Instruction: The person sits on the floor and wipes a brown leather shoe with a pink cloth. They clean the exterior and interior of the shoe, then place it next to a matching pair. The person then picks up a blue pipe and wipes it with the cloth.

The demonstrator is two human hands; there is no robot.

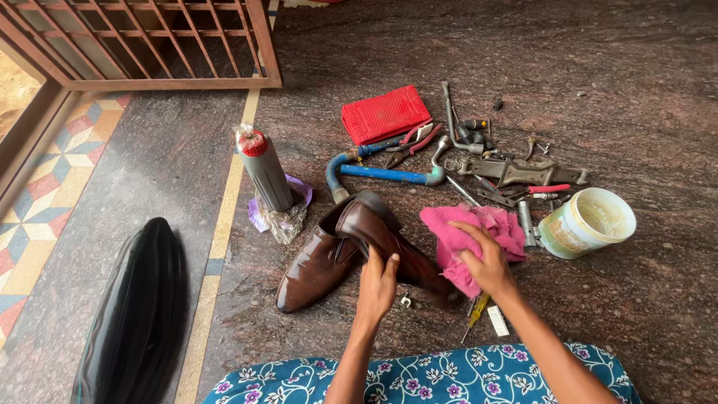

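Note:
Two brown leather shoes lie on the stone floor in front of me. My left hand (pixel 378 283) grips the nearer shoe (pixel 389 247), which is tilted on its side over the flat one (pixel 313 269). My right hand (pixel 486 263) presses down on a crumpled pink cloth (pixel 467 238) that rests against the tilted shoe's toe end. A yellow-handled screwdriver (pixel 477 313) and a small white piece lie just below that hand.
A grey bottle with a red cap (pixel 265 170) stands on purple plastic. Behind lie a red ribbed pouch (pixel 384 114), a blue-handled wrench (pixel 389 175), pliers, a jack and several metal tools, a white tub (pixel 587 221), a black tyre piece (pixel 138 314) and a wooden gate (pixel 149 45).

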